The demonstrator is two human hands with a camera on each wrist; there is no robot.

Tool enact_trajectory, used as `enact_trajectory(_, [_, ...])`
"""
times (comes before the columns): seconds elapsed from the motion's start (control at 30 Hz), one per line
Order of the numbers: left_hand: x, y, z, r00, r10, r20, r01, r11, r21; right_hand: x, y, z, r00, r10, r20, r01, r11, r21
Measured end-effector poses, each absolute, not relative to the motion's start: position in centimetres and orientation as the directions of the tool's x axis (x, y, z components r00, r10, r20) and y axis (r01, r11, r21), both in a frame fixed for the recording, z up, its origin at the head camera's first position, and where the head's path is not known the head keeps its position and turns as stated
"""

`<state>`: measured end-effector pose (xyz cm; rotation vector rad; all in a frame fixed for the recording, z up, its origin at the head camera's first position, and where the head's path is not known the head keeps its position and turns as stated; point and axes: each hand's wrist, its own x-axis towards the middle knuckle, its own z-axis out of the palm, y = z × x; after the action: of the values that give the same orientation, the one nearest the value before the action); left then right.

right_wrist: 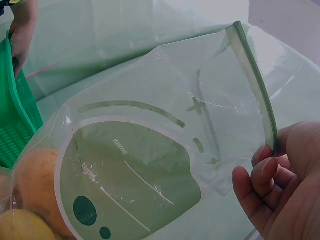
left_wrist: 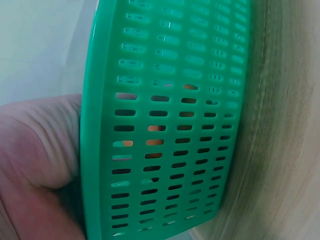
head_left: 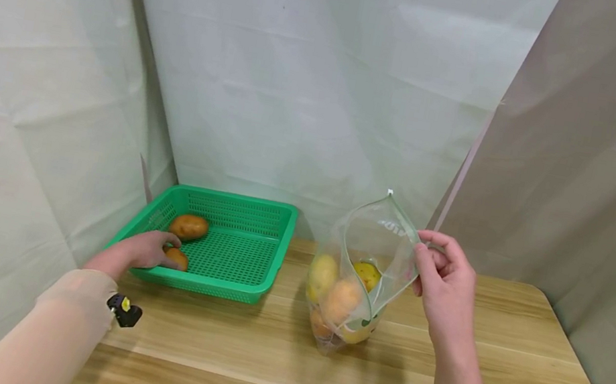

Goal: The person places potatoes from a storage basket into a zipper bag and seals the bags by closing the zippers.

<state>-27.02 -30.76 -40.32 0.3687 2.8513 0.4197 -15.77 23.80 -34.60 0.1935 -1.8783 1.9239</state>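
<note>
My left hand (head_left: 151, 249) reaches over the near left rim of a green basket (head_left: 233, 288), its thumb and fingers around a brown potato (head_left: 177, 258). In the left wrist view the basket wall (left_wrist: 165, 120) hides the fingertips and most of that potato. A second potato (head_left: 189, 226) lies behind it in the basket. My right hand (head_left: 447, 276) pinches the edge of a clear zip bag (head_left: 399, 234), whose mouth is spread apart. Several potatoes, pale and orange-brown, fill the bag's lower part, such as this potato (head_left: 343, 301). The bag stands on the table.
The wooden table (head_left: 233, 349) carries the basket at left and the bag to its right. Pale cloth curtains (head_left: 314, 84) hang close behind and at the left, and a darker curtain (head_left: 588, 164) hangs at the right.
</note>
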Motion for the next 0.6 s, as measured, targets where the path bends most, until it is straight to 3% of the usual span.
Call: enact_trajectory(0.6, [-26.97,-30.41,-39.91,-0.937,0.279,-0.211,0.206,0.927,0.313,-15.75,23.83,-34.51,-0.892,0.21,0.401,-0.404,0.029,-0.914])
